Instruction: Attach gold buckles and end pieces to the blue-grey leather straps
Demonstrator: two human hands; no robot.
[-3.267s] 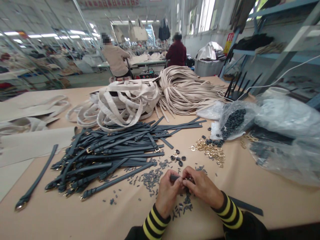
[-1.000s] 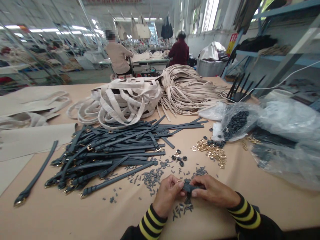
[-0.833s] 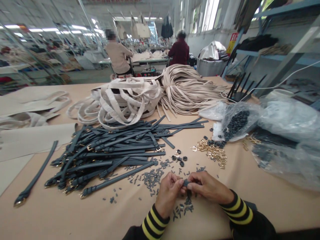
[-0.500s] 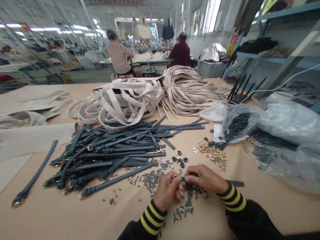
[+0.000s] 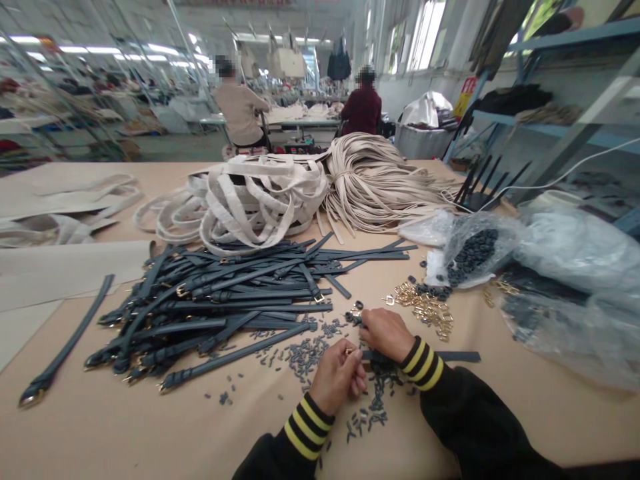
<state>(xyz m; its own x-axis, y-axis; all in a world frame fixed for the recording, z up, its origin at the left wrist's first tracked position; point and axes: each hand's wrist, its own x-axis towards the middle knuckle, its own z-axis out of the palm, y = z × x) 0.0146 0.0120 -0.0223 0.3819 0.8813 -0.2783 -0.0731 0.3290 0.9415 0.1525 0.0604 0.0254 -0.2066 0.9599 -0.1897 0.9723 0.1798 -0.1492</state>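
Note:
Near the table's front, my left hand (image 5: 337, 377) is closed in a pinch on the buckle end of a dark grey strap (image 5: 457, 357), with a bit of gold metal showing at the fingertips. The strap runs right, passing under my right wrist. My right hand (image 5: 387, 332) is over a few small black strap loops (image 5: 356, 313), fingers curled down among them; its fingertips are partly hidden, so what they grip cannot be made out. Many small dark grey pieces (image 5: 305, 357) lie scattered around and beneath both hands.
Dark buckled straps (image 5: 240, 293) are heaped on the left, one lying apart (image 5: 70, 347). Gold buckles (image 5: 425, 303) lie right, near an open plastic bag of black loops (image 5: 473, 257). Beige strap bundles (image 5: 370, 180) stand behind. Two people sit beyond the table.
My right hand has let go of the strap and moved up and left to the black loops. My left hand stays in place with the strap's buckle end.

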